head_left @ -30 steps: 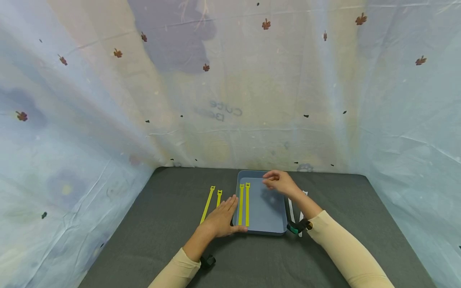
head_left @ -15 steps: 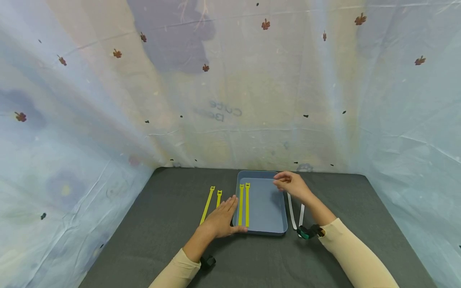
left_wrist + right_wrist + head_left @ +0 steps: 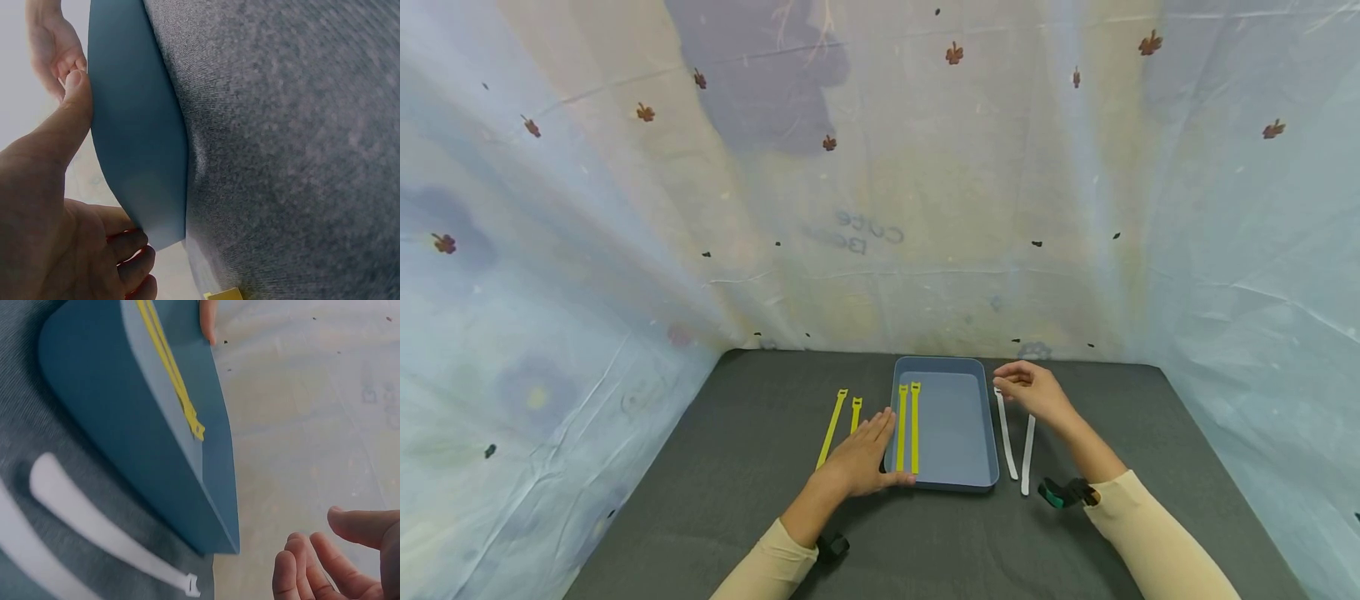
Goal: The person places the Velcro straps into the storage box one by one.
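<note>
- Tray [image 3: 955,433], blue-grey, on the dark tabletop [image 3: 700,517]; between the two hands.
- Left hand [image 3: 863,457]: spread broadly, fingers mostly straight, touching the tray's near left corner.
- Right hand [image 3: 1033,392]: fingers loosely bent, gap between thumb and fingertips, holding nothing; just beyond the tray's right wall.
- Inner white cable tie [image 3: 1006,442]: beside the tray's right wall; head near the right hand's fingertips, apart from them in the right wrist view.
- Outer white cable tie [image 3: 1027,458]: farther right; upper end hidden by the right hand, cut off in the right wrist view.
- Yellow cable ties in the tray [image 3: 915,429]: two, side by side, along its left side.
- Yellow cable ties outside the tray [image 3: 832,427]: two, left of it; lower ends hidden by the left hand; only a yellow fragment shows in the left wrist view.
</note>
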